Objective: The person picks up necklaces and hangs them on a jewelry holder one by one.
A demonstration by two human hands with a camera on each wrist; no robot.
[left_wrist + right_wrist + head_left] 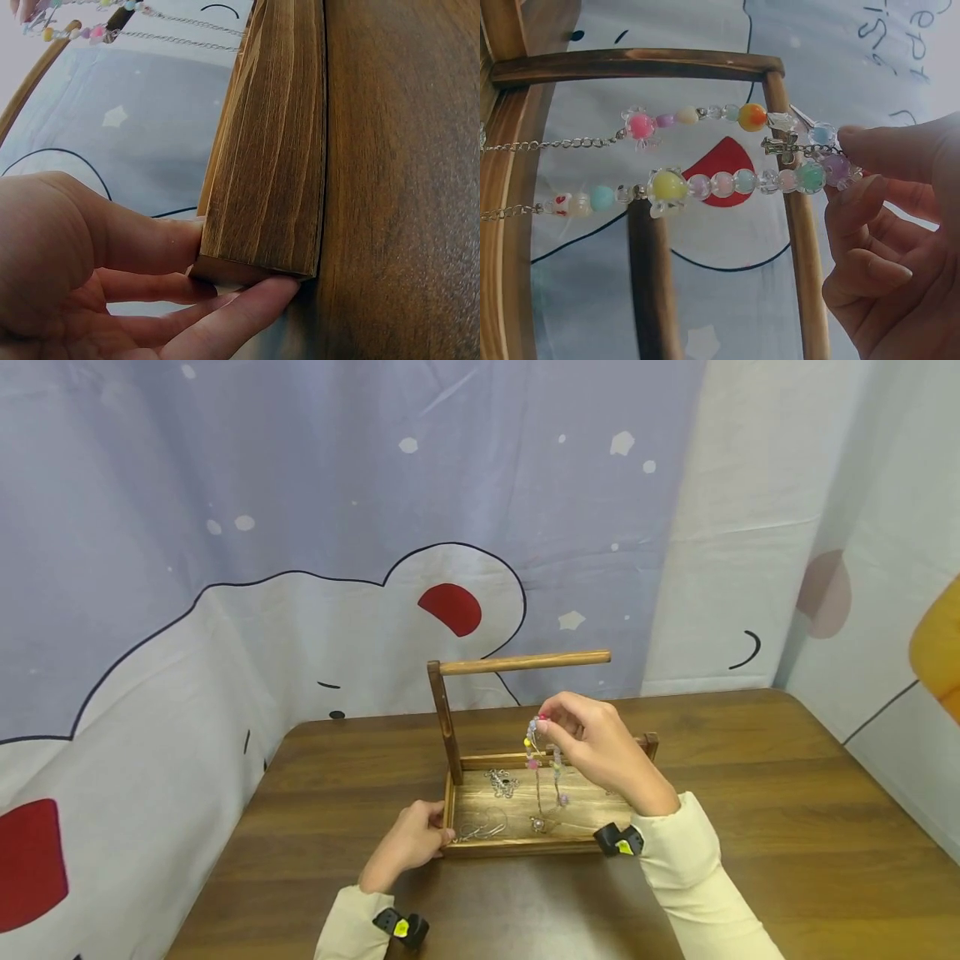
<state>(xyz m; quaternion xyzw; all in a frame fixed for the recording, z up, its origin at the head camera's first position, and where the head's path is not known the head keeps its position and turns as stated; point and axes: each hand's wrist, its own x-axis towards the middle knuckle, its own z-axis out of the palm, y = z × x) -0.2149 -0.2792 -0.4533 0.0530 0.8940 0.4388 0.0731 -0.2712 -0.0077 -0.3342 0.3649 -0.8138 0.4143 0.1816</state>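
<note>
My right hand (592, 739) pinches a beaded necklace (667, 187) between thumb and fingers, above a wooden jewelry stand's tray (525, 849). Pastel, candy-shaped and round beads run along its two strands, which end in silver chain; a small cross charm (781, 148) hangs near the fingertips. In the head view the strands dangle down towards the tray floor. My left hand (411, 842) grips the tray's near left corner, thumb on one side and fingers round the end, as the left wrist view shows. Whether the chain ends touch the tray is unclear.
A silver chain (501, 782) lies in the tray's back left, thin looped jewelry (482, 829) at its front left. The stand's left post (446, 722) carries a horizontal bar (525, 662) over the tray. Behind the brown table (787, 827) hangs a patterned curtain (337, 510).
</note>
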